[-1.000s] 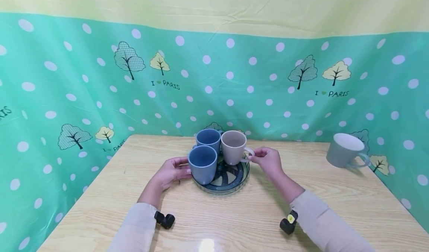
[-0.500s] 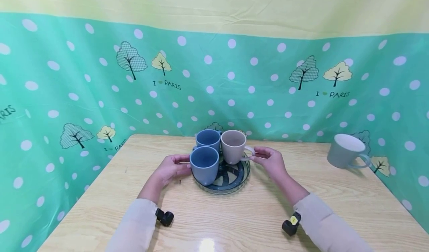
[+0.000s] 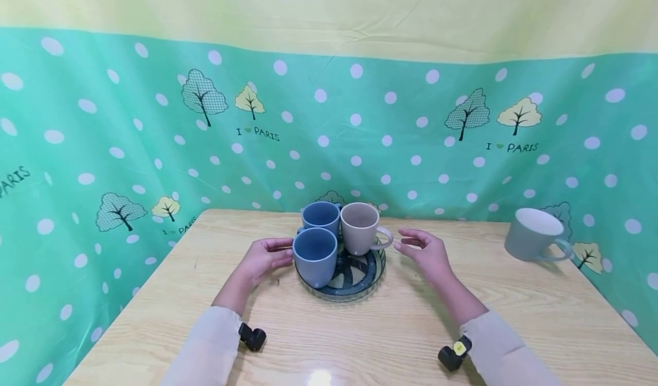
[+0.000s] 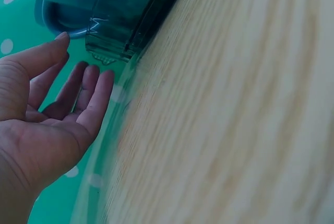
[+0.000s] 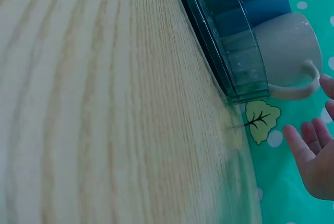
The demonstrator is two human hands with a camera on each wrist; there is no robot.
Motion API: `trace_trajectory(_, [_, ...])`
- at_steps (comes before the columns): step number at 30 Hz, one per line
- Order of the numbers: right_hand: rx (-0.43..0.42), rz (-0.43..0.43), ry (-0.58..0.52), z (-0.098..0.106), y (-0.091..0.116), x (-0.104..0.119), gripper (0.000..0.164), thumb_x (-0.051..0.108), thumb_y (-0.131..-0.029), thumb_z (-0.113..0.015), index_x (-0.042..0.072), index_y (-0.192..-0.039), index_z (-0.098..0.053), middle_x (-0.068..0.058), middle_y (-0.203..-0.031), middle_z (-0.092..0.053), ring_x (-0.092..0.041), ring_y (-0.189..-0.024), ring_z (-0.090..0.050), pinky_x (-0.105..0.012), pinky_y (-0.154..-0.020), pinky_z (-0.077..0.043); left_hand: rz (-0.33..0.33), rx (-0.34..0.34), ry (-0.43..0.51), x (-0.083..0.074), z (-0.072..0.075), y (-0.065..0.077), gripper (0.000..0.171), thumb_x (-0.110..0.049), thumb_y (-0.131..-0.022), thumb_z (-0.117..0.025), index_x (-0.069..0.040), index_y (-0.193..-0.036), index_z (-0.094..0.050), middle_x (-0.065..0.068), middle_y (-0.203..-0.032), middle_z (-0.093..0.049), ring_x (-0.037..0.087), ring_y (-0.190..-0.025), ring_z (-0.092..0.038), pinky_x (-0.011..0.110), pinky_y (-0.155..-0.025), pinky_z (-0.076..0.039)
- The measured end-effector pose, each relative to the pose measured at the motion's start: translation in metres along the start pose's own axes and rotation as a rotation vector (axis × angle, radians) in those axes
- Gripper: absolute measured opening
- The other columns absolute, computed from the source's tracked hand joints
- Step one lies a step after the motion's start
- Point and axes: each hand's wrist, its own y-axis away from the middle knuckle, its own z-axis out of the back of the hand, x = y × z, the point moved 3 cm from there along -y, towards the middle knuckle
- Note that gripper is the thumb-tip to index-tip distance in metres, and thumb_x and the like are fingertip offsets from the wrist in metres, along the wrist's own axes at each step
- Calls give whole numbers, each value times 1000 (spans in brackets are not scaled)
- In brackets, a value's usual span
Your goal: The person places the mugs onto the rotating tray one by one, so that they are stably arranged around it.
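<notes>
A round glass tray with a dark patterned bottom holds three upright mugs. At its front left stands a blue-grey mug, a darker blue mug is behind it, and a pinkish-beige mug stands at the back right with its handle to the right. My left hand is beside the front mug, fingers loosely bent; in the left wrist view that hand holds nothing. Just right of the beige mug's handle, my right hand is apart from it, fingers relaxed, as the right wrist view also shows.
A grey-green mug with a white inside stands alone at the table's right, its handle pointing right. The wooden table meets a green dotted curtain at the back and sides.
My right hand has let go of the beige mug's handle and moved a little to the right. The left hand stays beside the blue-grey mug. The head view has shifted slightly.
</notes>
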Motion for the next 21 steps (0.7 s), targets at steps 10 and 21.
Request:
trace_trajectory(10, [-77, 7, 7, 15, 8, -5, 45, 20, -85, -78, 6, -125, -65, -15, -119, -67, -18, -110, -60, -12, -84, -50, 17, -23, -11, -2, -4, -7, 44, 8, -90, -63, 9, -132, -53, 24, -128, -58, 24, -96, -69, 40, -92, -56])
trace_trajectory(21, [-87, 49, 2, 30, 15, -3, 45, 23, -86, -77, 4, -125, -64, -1, -109, -71, -11, -109, -59, -12, -83, -50, 33, -13, -48, 0, -6, -14, 45, 5, -90, -64, 7, -134, -52, 26, -133, -55, 23, -95, -68, 38, -89, -57])
